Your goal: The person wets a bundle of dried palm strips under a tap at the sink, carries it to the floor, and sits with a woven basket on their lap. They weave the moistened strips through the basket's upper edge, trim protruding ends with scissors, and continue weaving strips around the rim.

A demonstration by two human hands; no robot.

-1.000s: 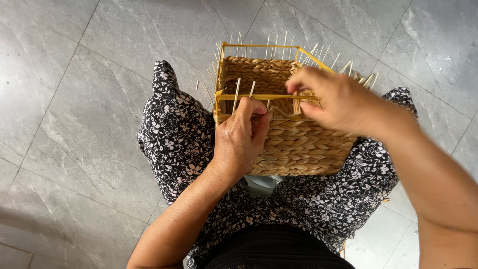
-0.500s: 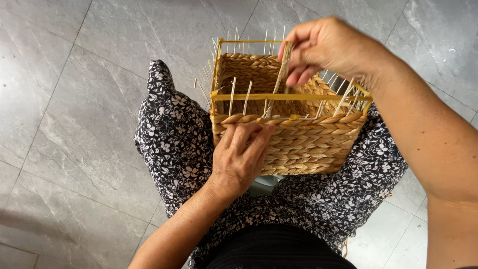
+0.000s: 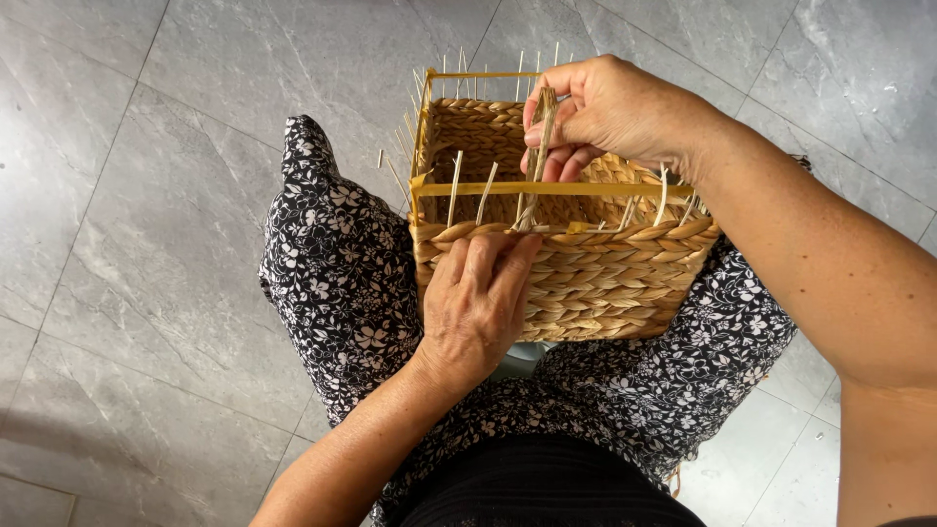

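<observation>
A half-woven straw basket (image 3: 595,288) rests on my lap, with a yellow rectangular frame (image 3: 576,189) at its top and thin upright stakes sticking out. My left hand (image 3: 475,310) presses flat against the near woven wall, fingertips at the top braid. My right hand (image 3: 607,115) is above the basket's opening, pinching a twisted straw strand (image 3: 538,156) that runs down to the near rim.
I sit in a black-and-white floral garment (image 3: 337,283) over a grey marble-tiled floor (image 3: 146,195). A pale object (image 3: 517,359) shows just under the basket.
My right hand lifted from the near rim to above the opening, pulling the straw strand upward. The left hand slid up slightly on the near wall. The basket tilted a little.
</observation>
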